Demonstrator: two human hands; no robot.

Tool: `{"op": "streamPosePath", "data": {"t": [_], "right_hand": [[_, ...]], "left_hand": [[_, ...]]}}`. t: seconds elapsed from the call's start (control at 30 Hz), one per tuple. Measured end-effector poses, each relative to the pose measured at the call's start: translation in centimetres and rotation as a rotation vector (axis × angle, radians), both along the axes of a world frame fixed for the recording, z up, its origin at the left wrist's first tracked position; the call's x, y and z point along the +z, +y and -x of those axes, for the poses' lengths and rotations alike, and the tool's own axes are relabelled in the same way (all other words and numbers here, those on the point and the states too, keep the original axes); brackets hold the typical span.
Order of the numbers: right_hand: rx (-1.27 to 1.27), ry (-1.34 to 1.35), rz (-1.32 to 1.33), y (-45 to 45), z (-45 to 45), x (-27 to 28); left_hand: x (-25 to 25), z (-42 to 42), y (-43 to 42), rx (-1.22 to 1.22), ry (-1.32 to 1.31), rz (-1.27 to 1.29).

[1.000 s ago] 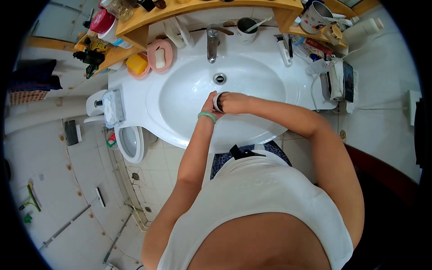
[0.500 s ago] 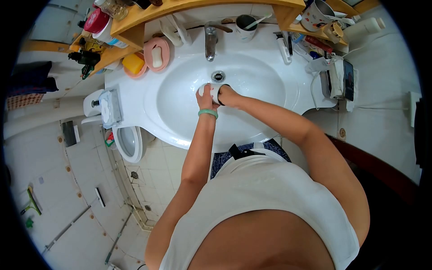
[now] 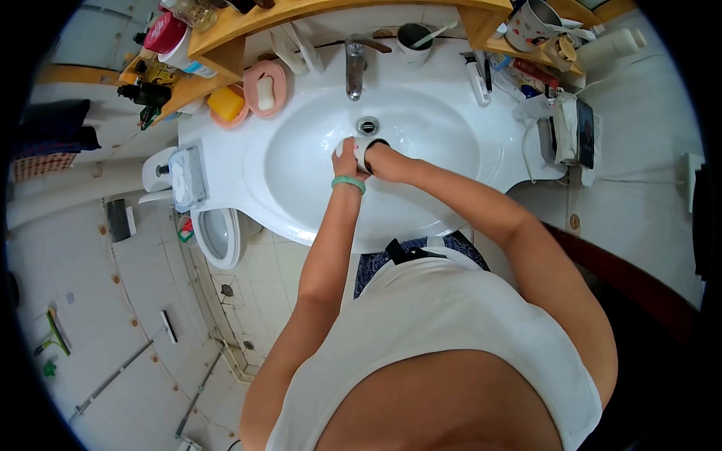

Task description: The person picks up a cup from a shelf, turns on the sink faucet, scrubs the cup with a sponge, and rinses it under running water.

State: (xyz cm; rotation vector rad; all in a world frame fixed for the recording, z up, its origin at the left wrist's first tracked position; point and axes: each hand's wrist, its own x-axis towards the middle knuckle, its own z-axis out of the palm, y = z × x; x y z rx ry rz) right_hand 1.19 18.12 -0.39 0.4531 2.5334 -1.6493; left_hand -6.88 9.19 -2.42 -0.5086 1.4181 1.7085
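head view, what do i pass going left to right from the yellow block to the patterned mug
Yellow block, white soap bar, left hand around a white cup, right hand at that cup's mouth, toothbrush cup, patterned mug.

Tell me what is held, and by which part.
A white cup, held by its outer wall in the left hand; the right hand sits in its mouth.

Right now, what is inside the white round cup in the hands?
The right hand is partly inside the cup; its fingertips and the bottom are covered, so anything else inside cannot be seen.
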Motion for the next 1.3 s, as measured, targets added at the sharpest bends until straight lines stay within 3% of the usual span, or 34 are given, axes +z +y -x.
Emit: {"op": "streamPosePath", "data": {"t": [0.07,0.1,0.2,0.23,0.37,0.43,0.47,0.53,0.67,0.73,0.77,0.83,0.87,0.93,1.2,1.27,1.3], "right_hand": [[0.361,-0.037,-0.277,0.6,0.1,0.1],[0.321,0.167,-0.324,0.5,-0.6,0.2],[0.386,0.01,-0.448,0.4,-0.7,0.4],[0.233,-0.089,-0.252,-0.1,0.1,0.6],[0.018,-0.177,-0.039,-0.5,0.5,0.9],[-0.693,0.063,1.41,-1.8,0.5,-2.3],[-0.686,0.065,1.406,-1.6,0.7,-2.8],[-0.709,0.048,1.286,-2.1,0.6,-2.4],[-0.755,0.027,1.117,-2.9,-0.8,0.1],[-0.197,-0.11,0.088,-1.6,-2.2,3.9],[-0.199,-0.111,0.081,-1.0,-2.7,3.5],[0.169,0.16,-0.384,-0.3,-3.2,2.5],[0.168,0.164,-0.383,0.4,-3.4,2.2],[0.437,0.427,-0.823,1.4,-3.7,2.4],[0.291,0.546,-0.731,2.0,-6.1,5.8],[0.045,0.288,-0.246,2.0,-6.9,7.4],[0.048,0.288,-0.244,2.5,-7.1,8.0]], "left_hand": [[0.5,-0.5,0.3,0.012,-0.079,0.1],[0.5,-0.2,0.1,-0.066,-0.022,0.013],[0.6,-0.2,0.5,-0.022,-0.001,0.042],[-0.1,-0.1,0.4,-0.028,0.011,-0.019],[-0.1,-0.4,0.3,0.009,0.026,-0.032],[0.1,-0.3,0.1,0.038,0.087,-0.07],[-0.7,0.1,0.3,0.042,0.091,-0.075],[-2.1,0.3,-0.2,0.009,0.056,-0.207],[-2.8,0.3,-0.4,0.025,-0.052,-0.157],[-3.2,1.3,-0.4,0.051,-0.251,-0.184],[-3.1,1.3,-0.4,0.018,-0.269,-0.201],[-2.5,1.2,-0.5,0.01,-0.31,-0.161],[-2.2,1.3,-0.4,0.0,-0.347,-0.121],[-1.0,1.1,-0.9,-0.027,-0.368,-0.042],[-0.5,1.7,-3.1,-0.097,-0.467,-0.16],[0.0,1.6,-3.3,-0.091,-0.487,-0.184],[0.2,1.6,-3.4,-0.085,-0.509,-0.209]]}}
